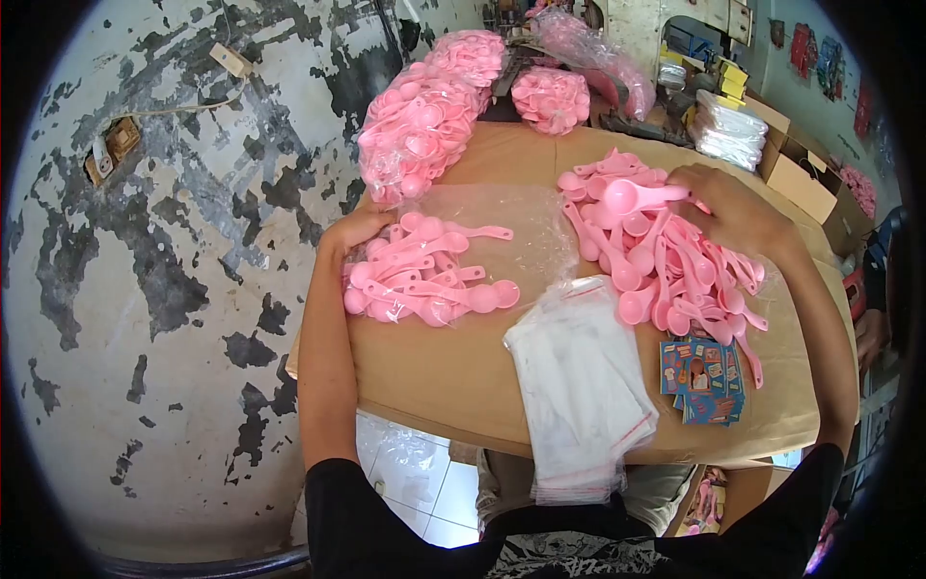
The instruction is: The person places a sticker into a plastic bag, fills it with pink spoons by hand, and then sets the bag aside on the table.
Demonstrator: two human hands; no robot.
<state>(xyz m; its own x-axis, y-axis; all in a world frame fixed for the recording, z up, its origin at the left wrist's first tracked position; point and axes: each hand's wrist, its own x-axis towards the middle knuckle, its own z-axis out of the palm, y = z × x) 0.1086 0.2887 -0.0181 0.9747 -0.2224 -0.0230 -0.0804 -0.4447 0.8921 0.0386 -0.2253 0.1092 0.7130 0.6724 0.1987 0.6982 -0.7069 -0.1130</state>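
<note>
While the left hand (pixel 355 232) rests against the spoon bag (pixel 429 275), its fingers' state unclear, fingers of the right hand (pixel 735 207) pinch a spoon (pixel 637 198).

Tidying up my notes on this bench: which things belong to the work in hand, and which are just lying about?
In use: left hand, half-filled bag, right hand, loose spoon pile, empty bag stack.
Lying about: blue cards, filled bags, white packets, open box.
</note>
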